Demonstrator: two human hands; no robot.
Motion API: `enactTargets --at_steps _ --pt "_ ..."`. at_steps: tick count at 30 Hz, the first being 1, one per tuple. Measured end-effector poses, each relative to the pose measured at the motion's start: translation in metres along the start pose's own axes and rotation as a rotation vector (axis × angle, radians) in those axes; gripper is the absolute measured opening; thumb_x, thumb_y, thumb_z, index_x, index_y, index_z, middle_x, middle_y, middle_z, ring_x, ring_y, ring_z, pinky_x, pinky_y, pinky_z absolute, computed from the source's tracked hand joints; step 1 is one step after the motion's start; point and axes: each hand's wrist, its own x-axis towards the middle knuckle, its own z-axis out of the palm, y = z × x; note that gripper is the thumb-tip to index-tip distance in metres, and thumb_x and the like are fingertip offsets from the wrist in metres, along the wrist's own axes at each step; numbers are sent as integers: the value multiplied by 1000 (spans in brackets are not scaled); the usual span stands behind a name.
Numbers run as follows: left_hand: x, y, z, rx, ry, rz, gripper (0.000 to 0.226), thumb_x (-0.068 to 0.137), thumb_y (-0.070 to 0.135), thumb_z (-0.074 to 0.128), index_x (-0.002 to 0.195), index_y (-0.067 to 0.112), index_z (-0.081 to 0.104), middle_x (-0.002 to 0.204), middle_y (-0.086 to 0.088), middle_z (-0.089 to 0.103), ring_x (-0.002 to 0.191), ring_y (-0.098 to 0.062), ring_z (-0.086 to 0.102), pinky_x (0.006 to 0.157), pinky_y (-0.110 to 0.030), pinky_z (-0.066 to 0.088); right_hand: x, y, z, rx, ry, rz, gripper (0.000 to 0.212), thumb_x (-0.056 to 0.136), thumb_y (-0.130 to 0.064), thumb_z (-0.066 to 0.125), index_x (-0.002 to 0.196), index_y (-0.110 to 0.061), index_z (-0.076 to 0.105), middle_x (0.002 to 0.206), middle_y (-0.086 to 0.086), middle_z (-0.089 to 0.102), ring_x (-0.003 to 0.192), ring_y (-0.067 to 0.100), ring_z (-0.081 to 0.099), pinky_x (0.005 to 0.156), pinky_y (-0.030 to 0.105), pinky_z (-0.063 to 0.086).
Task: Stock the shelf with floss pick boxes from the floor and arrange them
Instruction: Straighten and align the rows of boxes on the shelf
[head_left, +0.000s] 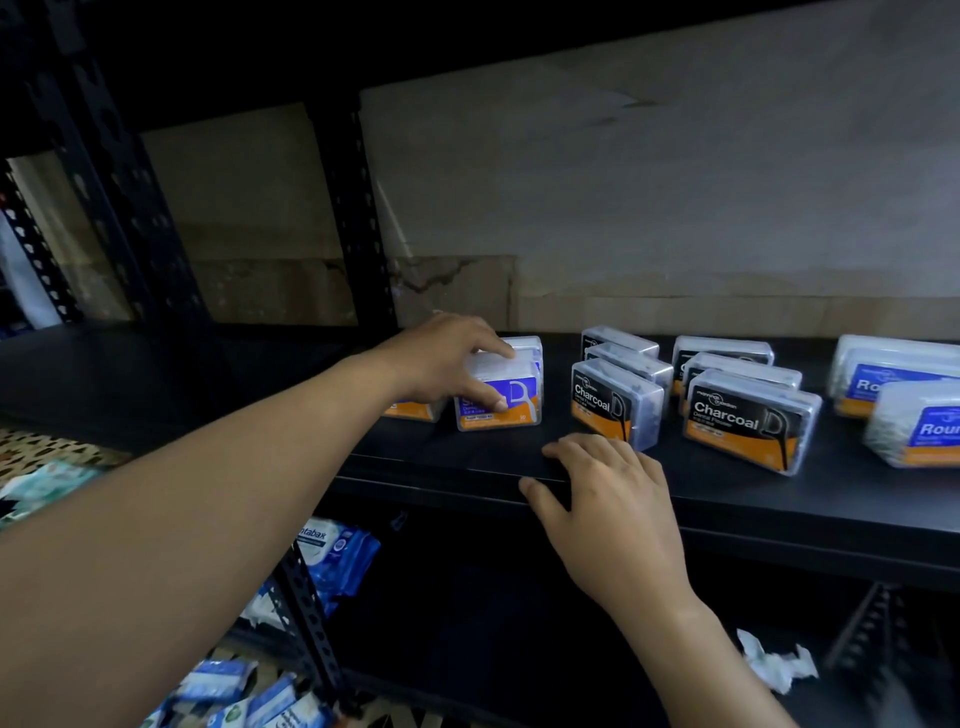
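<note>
Head view: right hand (608, 509) lies flat and empty on the shelf (779, 499) at its front edge. Farther in, left of the Charcoal boxes (615, 402), left hand (447, 358) pinches the purple floss pick box (498, 389), thumb on label, fingers over lid. It looks light, rigid, slick (clear plastic, picks inside); gripping across its short sides seems safest.

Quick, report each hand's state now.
Left hand: gripping the purple floss pick box.
Right hand: open, resting on the shelf edge, holding nothing.
</note>
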Motion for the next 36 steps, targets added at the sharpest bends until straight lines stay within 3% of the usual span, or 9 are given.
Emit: enactTargets --at_steps 8,16,26,36 --pt "-1 2 0 -42 33 -9 68 61 54 86 122 29 68 119 11 61 107 -9 55 93 -33 46 0 1 -1 9 2 -4 41 89 -55 57 118 -28 68 121 -11 64 117 12 55 99 34 37" --pt "0 -9 0 22 -14 -3 70 65 63 79 127 37 63 132 13 59 123 -12 51 106 -36 41 0 1 0 15 0 -16 42 90 -57 54 120 -30 66 123 -12 62 119 11 53 100 34 36" --pt "-2 -15 -7 20 -63 -13 65 68 54 82 128 40 62 137 12 58 125 -7 52 106 -33 42 0 1 4 13 36 6 38 86 -53 63 111 -27 70 114 -10 65 111 14 58 95 35 40" --pt "-8 -20 -8 41 -34 -9 64 70 52 82 128 35 63 137 10 59 126 -10 52 107 -33 40 0 1 2 8 25 -7 41 88 -55 58 117 -28 68 119 -11 64 115 12 55 98 34 38"
